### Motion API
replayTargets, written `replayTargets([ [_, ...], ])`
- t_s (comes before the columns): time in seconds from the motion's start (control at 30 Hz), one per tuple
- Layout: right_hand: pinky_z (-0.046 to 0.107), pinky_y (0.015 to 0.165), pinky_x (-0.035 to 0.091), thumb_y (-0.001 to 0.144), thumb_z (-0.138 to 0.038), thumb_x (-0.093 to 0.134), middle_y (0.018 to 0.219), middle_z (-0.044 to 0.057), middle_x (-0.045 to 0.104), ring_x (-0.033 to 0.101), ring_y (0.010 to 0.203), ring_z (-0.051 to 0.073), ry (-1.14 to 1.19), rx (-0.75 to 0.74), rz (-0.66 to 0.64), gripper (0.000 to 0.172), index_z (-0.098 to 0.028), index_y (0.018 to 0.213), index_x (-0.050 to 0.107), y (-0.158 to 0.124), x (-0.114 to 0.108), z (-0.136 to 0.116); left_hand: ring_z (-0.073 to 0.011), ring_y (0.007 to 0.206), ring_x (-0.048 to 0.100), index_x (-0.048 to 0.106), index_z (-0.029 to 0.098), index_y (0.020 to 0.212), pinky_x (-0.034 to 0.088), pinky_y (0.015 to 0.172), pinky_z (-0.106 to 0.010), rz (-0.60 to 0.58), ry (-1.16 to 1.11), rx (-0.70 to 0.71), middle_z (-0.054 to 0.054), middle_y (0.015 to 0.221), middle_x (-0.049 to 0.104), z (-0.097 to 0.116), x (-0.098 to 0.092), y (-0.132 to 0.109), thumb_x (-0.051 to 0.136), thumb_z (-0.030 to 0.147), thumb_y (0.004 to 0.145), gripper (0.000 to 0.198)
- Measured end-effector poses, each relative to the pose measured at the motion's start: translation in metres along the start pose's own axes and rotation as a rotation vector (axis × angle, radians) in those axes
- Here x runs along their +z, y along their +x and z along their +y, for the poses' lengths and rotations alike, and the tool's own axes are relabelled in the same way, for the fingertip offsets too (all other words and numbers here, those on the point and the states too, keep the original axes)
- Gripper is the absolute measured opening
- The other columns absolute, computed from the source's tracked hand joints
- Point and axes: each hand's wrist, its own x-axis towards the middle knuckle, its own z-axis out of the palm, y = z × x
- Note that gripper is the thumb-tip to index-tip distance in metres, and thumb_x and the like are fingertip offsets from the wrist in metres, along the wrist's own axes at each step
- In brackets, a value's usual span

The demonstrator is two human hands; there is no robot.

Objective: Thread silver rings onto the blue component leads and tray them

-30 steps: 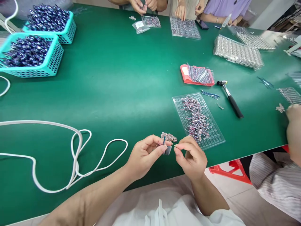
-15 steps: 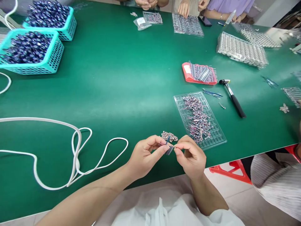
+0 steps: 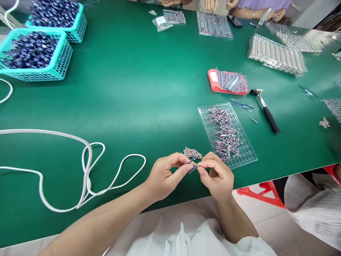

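Near the table's front edge, my left hand pinches a small strip of electronic parts with thin wire leads between thumb and fingers. My right hand is closed at the strip's right end, its thumb and forefinger pressed together there; whatever tiny piece they grip is hidden. Just beyond the fingertips lies a pile of small round beige pieces. Right of it, a clear plastic tray bears a heap of small parts with reddish and bluish leads.
A hammer and a red packet of leaded strips lie beyond the tray. White cable loops across the left. Turquoise baskets of dark shiny parts stand far left. Co-workers' hands are at the far edge; another person sits right.
The strip in my left hand has tilted, and its blue leads now lean further right. Both hands stay at nearly the same place. The view has shifted slightly.
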Motion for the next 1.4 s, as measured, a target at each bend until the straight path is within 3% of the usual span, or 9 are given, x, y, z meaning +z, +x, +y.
replayTargets([
  [0.53,0.031,0.067,0.048,0.086,-0.01,0.066,0.079,0.0,0.061,0.058,0.073,0.015,0.04,0.071,-0.08,0.014,-0.024,0.089,0.067,0.002,-0.003,-0.002,-0.0157,0.069,0.068,0.067,0.014,0.085,0.055,0.066,-0.026,-0.022,0.197,0.11,-0.007,0.079,0.074,0.003,-0.002,0.001,0.059,0.021,0.092,0.012],
  [0.9,0.03,0.067,0.048,0.088,-0.015,0.068,0.081,0.002,0.064,0.059,0.075,0.016,0.293,0.242,-0.207,0.014,-0.026,0.094,0.074,0.004,-0.011,0.002,-0.0156,0.065,0.064,0.063,0.014,0.082,0.053,0.063,-0.028,-0.094,0.083,-0.05,-0.004,0.072,0.066,0.004,-0.004,0.001,0.06,0.026,0.09,0.015],
  [1.4,0.03,0.067,0.051,0.083,-0.016,0.077,0.08,0.002,0.069,0.062,0.075,0.016,0.464,0.346,-0.272,0.018,-0.029,0.095,0.08,0.004,-0.015,0.007,-0.0122,0.058,0.052,0.063,0.014,0.076,0.043,0.055,-0.025,-0.126,0.118,-0.064,-0.001,0.064,0.06,0.009,-0.003,0.002,0.06,0.027,0.086,0.017],
])
